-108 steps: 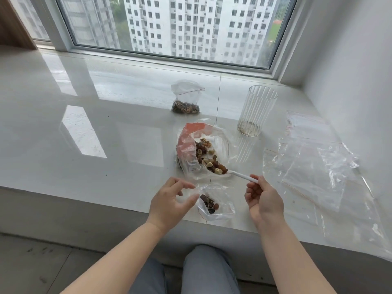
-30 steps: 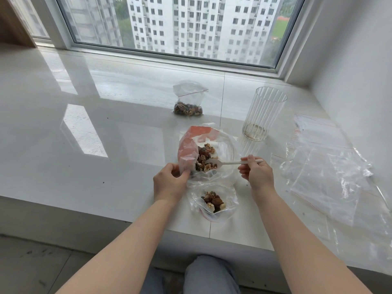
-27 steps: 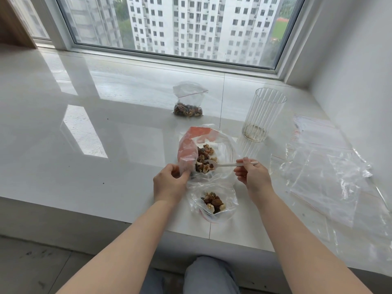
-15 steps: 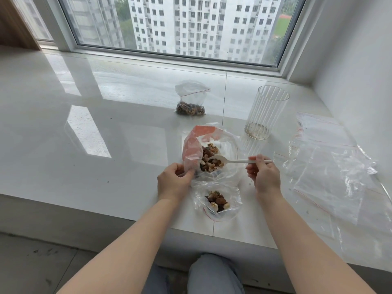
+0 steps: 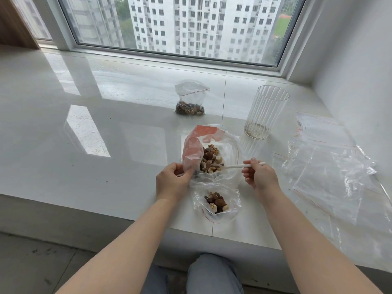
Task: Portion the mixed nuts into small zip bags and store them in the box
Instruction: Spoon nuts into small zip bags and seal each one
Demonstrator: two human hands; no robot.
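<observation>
A large clear bag with a red label (image 5: 196,145) lies open on the white sill, with mixed nuts (image 5: 210,159) inside. My left hand (image 5: 172,181) pinches the bag's near left edge. My right hand (image 5: 259,176) grips the handle of a white plastic spoon (image 5: 237,166); its bowl is down among the nuts. Just in front, near the sill's edge, a small zip bag (image 5: 216,203) lies open with a small pile of nuts in it. A filled small zip bag (image 5: 190,101) stands farther back.
A ribbed clear glass (image 5: 265,112) stands right of the large bag. Several empty clear zip bags (image 5: 331,166) lie spread on the right by the wall. The sill's front edge (image 5: 106,211) runs just below the small bag; my knee shows under it.
Since 3.6 s ago my left hand has taken hold of the big bag's edge and the small bag holds more nuts. Over the last second the spoon stays in the nuts, shifting slightly.
</observation>
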